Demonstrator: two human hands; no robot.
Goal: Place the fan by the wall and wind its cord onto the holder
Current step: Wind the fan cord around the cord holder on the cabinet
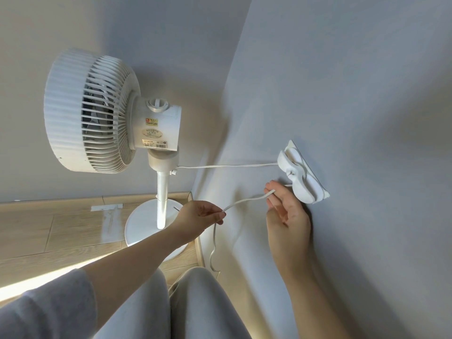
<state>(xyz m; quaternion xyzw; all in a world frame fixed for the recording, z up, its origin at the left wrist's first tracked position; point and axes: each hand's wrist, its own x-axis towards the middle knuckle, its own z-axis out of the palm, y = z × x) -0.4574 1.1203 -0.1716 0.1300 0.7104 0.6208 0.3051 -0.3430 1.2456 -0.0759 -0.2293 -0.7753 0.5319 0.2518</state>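
Observation:
A white pedestal fan (102, 113) stands on its round base (144, 226) in the corner of the room, close to both walls. Its white cord (227, 165) runs taut from the fan's neck to a white cord holder (299, 174) stuck on the right wall, and crosses the holder once. My right hand (286, 211) is just below the holder, fingers pinching the cord there. My left hand (203, 216) pinches the same cord further along, in front of the fan's base. The slack hangs down from my left hand toward the floor.
Pale grey walls meet in a corner behind the fan. A wooden skirting board (97, 199) runs along the wood-look floor (49, 231). My knees in light trousers (195, 302) are at the bottom, close to the right wall.

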